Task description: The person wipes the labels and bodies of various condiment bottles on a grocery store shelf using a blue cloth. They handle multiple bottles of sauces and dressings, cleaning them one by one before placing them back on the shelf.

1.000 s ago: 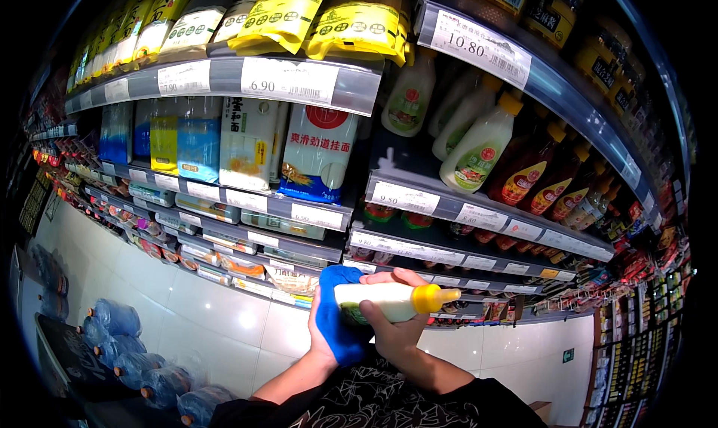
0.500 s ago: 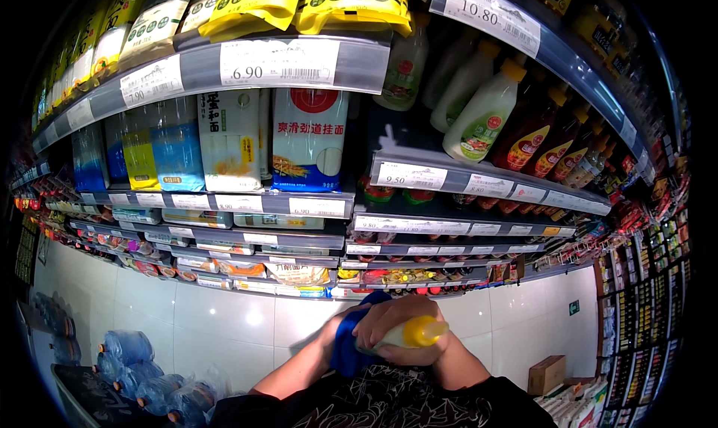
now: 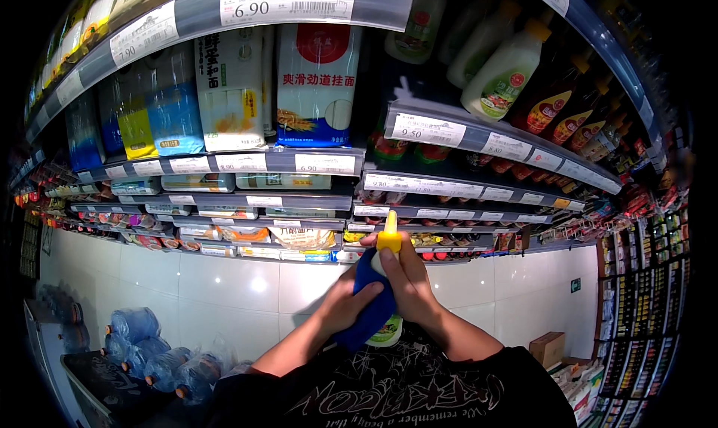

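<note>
In front of my chest I hold a white squeeze bottle [image 3: 386, 333] with a yellow nozzle cap [image 3: 390, 240] and a green label low on its body. It stands roughly upright, nozzle pointing toward the shelves. My right hand [image 3: 410, 281] is closed round its upper part, just below the cap. A blue cloth [image 3: 372, 306] wraps the left side of the bottle. My left hand [image 3: 342, 302] presses that cloth against the bottle, thumb on top. Cloth and fingers hide most of the bottle's middle.
Similar white bottles [image 3: 504, 71] and dark sauce bottles [image 3: 548, 111] stand on the right shelf. Noodle packs [image 3: 317, 88] fill the left shelf. Shelf edges with price tags [image 3: 428, 129] jut toward me. Large water jugs [image 3: 152, 366] lie at lower left; a cardboard box [image 3: 547, 348] sits at lower right.
The bottle has turned upright, its cap now toward the shelves instead of to the right. Both hands have risen a little and the cloth has moved along its side. The shelves appear higher.
</note>
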### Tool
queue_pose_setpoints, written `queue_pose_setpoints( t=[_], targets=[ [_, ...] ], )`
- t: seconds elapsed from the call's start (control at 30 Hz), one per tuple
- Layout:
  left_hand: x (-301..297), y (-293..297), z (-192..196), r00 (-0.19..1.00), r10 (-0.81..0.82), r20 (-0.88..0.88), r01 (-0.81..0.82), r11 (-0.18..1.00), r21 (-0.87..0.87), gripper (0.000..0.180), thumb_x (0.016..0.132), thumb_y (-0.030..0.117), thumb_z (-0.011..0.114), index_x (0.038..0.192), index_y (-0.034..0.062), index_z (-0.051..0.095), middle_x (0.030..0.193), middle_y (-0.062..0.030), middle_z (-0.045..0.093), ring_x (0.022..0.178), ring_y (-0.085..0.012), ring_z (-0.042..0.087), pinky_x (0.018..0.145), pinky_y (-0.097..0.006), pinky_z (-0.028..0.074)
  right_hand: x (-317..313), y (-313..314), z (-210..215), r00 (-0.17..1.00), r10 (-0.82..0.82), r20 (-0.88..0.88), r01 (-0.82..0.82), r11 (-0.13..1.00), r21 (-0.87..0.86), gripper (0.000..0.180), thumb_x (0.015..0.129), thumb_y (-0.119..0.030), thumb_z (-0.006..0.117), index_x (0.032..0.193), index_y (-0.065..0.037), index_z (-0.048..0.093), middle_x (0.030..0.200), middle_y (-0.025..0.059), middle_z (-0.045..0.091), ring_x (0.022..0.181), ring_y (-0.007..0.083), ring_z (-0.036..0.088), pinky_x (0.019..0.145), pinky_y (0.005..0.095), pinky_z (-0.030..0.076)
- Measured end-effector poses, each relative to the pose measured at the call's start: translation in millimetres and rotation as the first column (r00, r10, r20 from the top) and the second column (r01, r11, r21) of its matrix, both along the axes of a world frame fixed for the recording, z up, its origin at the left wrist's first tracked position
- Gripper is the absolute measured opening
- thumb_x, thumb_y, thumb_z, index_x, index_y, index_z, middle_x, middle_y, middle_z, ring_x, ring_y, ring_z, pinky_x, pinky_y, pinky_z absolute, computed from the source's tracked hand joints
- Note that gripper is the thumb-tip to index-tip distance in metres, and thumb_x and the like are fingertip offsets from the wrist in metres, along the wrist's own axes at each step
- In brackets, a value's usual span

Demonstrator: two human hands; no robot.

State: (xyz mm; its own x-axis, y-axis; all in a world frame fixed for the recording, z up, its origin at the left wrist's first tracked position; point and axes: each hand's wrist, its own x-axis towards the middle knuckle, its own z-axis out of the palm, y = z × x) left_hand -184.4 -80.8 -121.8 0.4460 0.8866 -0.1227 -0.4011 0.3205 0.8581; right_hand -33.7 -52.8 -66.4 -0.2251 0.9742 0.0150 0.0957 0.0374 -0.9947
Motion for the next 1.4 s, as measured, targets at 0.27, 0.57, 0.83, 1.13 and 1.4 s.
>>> queue_pose_setpoints(
  t=[0.27, 0.57, 0.83, 1.13, 1.4],
  targets=[
    [18, 9, 34, 0.897, 0.441, -0.013, -0.423, 0.851, -0.312, 0.041, 0.096, 0.025, 0.066, 0.128, 0.0032, 0.053, 0.107, -0.0048, 0.065, 0.094, -0.0118, 0.062, 0.084, -0.028, 0.051, 26, -12, -14, 0.903, -0.342, 0.262, 0.276, 0.926, 0.256, 0.035, 0.094, -0.016, 0.063, 0.122, 0.000, 0.051, 0.127, 0.0195, 0.053, 0.110, 0.0203, 0.060, 0.090, 0.0364, 0.048],
    [8, 36, 35, 0.900, 0.350, 0.258, -0.306, 0.931, -0.197, 0.062, 0.085, 0.029, 0.070, 0.135, 0.0029, 0.045, 0.119, -0.0116, 0.061, 0.108, -0.0226, 0.062, 0.096, -0.038, 0.050, 43, -22, -11, 0.933, 0.222, -0.283, -0.334, 0.825, -0.455, 0.031, 0.097, -0.026, 0.061, 0.105, 0.003, 0.058, 0.079, 0.0124, 0.066, 0.061, 0.0178, 0.066, 0.048, 0.0261, 0.049],
    [31, 68, 47, 0.771, 0.242, 0.589, -0.263, 0.963, -0.052, 0.071, 0.073, 0.038, 0.071, 0.129, 0.0026, 0.046, 0.114, -0.0177, 0.057, 0.104, -0.0328, 0.061, 0.092, -0.046, 0.051, 51, -12, -31, 0.730, -0.058, -0.681, -0.518, 0.604, -0.606, 0.047, 0.096, -0.041, 0.056, 0.121, -0.001, 0.052, 0.082, 0.0129, 0.066, 0.046, 0.0187, 0.057, 0.035, 0.0294, 0.043],
    [48, 56, 82, 0.775, 0.619, 0.126, -0.627, 0.778, 0.030, 0.053, 0.086, 0.027, 0.070, 0.127, 0.0023, 0.046, 0.109, -0.0136, 0.062, 0.096, -0.0223, 0.064, 0.086, -0.036, 0.054, 73, 13, -2, 0.947, -0.021, 0.320, -0.158, 0.839, 0.520, 0.058, 0.067, -0.038, 0.088, 0.099, 0.004, 0.063, 0.075, 0.0092, 0.070, 0.060, 0.0181, 0.070, 0.053, 0.0290, 0.055],
    [66, 25, 75, 0.828, 0.547, 0.120, -0.543, 0.837, -0.068, 0.085, 0.069, 0.030, 0.085, 0.136, 0.0037, 0.039, 0.118, -0.0119, 0.058, 0.108, -0.0238, 0.061, 0.097, -0.039, 0.051, 94, 13, -13, 0.938, 0.341, 0.060, -0.346, 0.931, 0.117, 0.054, 0.073, -0.038, 0.083, 0.101, 0.002, 0.060, 0.082, 0.0097, 0.070, 0.068, 0.0222, 0.071, 0.066, 0.0333, 0.056]
  ],
)
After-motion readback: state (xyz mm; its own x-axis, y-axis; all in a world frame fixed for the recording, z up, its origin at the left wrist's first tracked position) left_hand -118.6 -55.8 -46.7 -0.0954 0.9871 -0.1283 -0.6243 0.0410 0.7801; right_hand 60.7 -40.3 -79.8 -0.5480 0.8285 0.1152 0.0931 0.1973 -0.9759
